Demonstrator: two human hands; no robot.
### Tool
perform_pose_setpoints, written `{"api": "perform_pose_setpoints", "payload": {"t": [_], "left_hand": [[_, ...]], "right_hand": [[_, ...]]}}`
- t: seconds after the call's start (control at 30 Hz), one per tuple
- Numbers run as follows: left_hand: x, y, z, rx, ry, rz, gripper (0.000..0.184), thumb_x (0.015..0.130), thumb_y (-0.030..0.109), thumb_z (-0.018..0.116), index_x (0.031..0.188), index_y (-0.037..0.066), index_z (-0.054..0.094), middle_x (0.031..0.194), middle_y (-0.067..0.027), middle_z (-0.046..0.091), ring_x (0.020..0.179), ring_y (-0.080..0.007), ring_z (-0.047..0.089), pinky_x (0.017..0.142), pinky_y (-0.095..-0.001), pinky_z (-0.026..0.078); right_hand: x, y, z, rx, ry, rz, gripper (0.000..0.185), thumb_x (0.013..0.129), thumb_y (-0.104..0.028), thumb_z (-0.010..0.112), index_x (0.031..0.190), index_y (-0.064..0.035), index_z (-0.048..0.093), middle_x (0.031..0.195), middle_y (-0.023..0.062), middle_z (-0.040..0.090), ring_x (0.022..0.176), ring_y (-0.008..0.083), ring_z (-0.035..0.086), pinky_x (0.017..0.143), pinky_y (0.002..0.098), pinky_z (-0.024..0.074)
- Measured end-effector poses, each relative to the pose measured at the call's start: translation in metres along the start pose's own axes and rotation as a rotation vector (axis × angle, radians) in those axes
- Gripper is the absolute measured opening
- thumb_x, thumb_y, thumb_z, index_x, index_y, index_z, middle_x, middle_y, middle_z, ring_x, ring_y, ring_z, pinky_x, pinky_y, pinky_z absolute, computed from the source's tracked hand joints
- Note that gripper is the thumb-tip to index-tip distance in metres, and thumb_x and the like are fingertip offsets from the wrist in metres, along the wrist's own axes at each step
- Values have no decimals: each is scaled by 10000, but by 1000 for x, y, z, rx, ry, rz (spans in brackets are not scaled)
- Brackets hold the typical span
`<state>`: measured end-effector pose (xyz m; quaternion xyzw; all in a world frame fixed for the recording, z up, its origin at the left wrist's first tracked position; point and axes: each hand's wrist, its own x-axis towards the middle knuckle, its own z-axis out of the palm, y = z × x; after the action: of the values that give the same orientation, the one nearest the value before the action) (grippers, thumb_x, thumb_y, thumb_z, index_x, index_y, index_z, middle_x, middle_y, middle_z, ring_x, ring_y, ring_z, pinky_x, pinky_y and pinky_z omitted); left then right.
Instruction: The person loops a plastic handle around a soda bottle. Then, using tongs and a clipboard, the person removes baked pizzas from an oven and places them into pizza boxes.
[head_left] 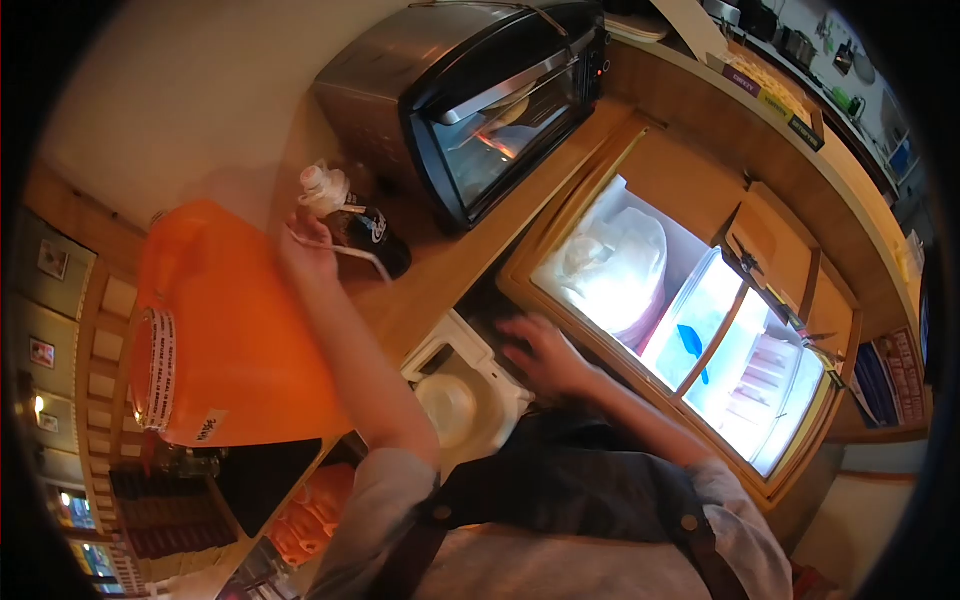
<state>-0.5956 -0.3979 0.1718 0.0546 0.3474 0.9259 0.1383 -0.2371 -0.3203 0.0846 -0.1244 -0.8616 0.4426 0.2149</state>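
My left hand (308,248) is raised beside a dark bottle (375,235) whose top is wrapped in something pale. Its fingers are closed on a thin bent white strip (350,250), which reaches past the bottle's front. Close to that forearm stands a big orange container (240,330) with printed labels. My right hand (545,355) hovers with fingers apart and nothing in them. It is between a white open-topped container (480,345) and the wooden rim of a lit chest (520,285). A round pale lid or bowl (445,408) shows in the white container.
A toaster oven (450,100) with a glowing element stands on the wooden counter (440,275). Inside the lit chest are a plastic bag (615,270), clear tubs (690,320) and a blue utensil (692,342). Orange bags (310,515) lie below the counter.
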Motion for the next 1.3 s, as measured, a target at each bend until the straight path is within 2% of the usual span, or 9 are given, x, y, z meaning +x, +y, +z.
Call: {"api": "perform_pose_setpoints", "payload": {"t": [0.13,0.3,0.4,0.5,0.6,0.73,0.83,1.1,1.3], "left_hand": [[-18,-18,-22,-384,-163,-47,202,820,237,543,937,73,544,963,-57,568,830,-194,544,672,-299,452],[-28,-25,-50,-864,-495,-216,210,755,181,617,898,57,525,884,-70,557,830,-206,528,616,-289,449],[-50,-36,-62,-979,-432,-207,164,765,174,587,857,62,509,821,-34,532,776,-182,512,600,-268,448],[-52,-82,-92,-776,169,30,109,784,177,548,809,86,493,761,-2,500,751,-158,488,607,-257,436],[-54,-89,-102,-655,237,87,146,840,214,502,904,84,488,748,-44,519,722,-168,500,640,-315,442],[-72,-68,-60,-80,371,-80,290,835,227,496,1069,70,425,1032,-44,462,962,-143,444,791,-289,384],[-74,-82,-72,43,377,-154,385,844,239,489,1162,60,367,1170,-64,407,1072,-161,410,875,-329,337],[-146,-92,-87,-330,421,-502,467,824,347,536,1203,139,361,1243,-38,363,1113,-154,396,886,-355,332],[-215,-86,-137,39,400,-829,620,754,418,595,1272,232,309,1325,-17,285,1230,-151,250,990,-410,168]], "right_hand": [[138,-88,-16,-8,229,-345,477,743,-111,597,1176,-48,408,1104,171,448,1043,337,432,867,382,380],[270,-136,30,-352,291,-300,524,714,-184,631,1168,-65,398,1102,182,436,975,356,459,811,407,408],[307,-125,57,-382,55,-224,420,741,-205,612,1098,-56,450,1011,174,494,911,345,504,759,399,424],[325,-109,37,-90,-221,-358,249,783,-224,583,967,-68,520,856,146,563,857,284,556,732,352,429],[344,-99,17,-71,-478,-391,290,760,-217,614,1005,-92,523,917,109,572,883,258,550,770,335,416],[343,-127,13,-464,-667,-351,308,748,-194,580,1033,-94,522,985,131,559,947,277,530,805,340,412],[330,-153,17,-517,-604,-176,279,736,-173,561,989,-63,517,984,156,533,950,310,516,800,347,411],[299,-115,18,-161,-7,-577,321,715,-157,612,952,-25,439,967,154,462,982,335,448,828,363,385],[212,-86,-11,55,277,-433,330,741,-144,602,1007,-29,443,983,138,453,973,293,448,828,353,382]]}}
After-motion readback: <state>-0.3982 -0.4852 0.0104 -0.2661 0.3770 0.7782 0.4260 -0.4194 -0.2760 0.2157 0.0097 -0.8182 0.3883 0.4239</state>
